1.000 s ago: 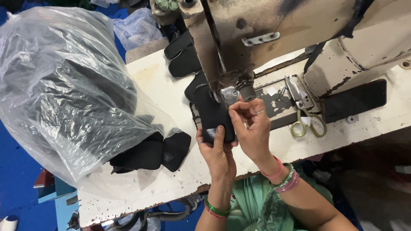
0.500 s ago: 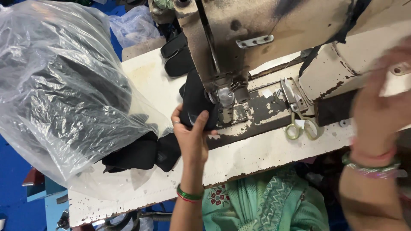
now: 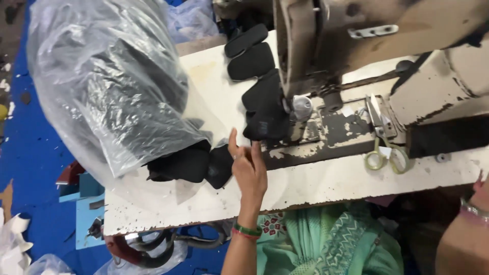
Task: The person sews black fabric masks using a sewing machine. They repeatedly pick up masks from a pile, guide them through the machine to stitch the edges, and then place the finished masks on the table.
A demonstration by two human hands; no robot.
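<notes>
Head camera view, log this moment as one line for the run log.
left hand open beside black fabric pieces at plastic bag mouth | right hand at frame edge, empty | scissors on sewing table

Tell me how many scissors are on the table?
1. The scissors, with yellow-green handles, lie on the white table just in front of the sewing machine, to the right of the left hand. The plastic bag could hide more.

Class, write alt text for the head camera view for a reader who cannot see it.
A person's left hand, fingers spread, reaches over a worn white table toward black fabric pieces lying under a sewing machine. A clear plastic bag of more black pieces lies left; scissors lie right.
</notes>
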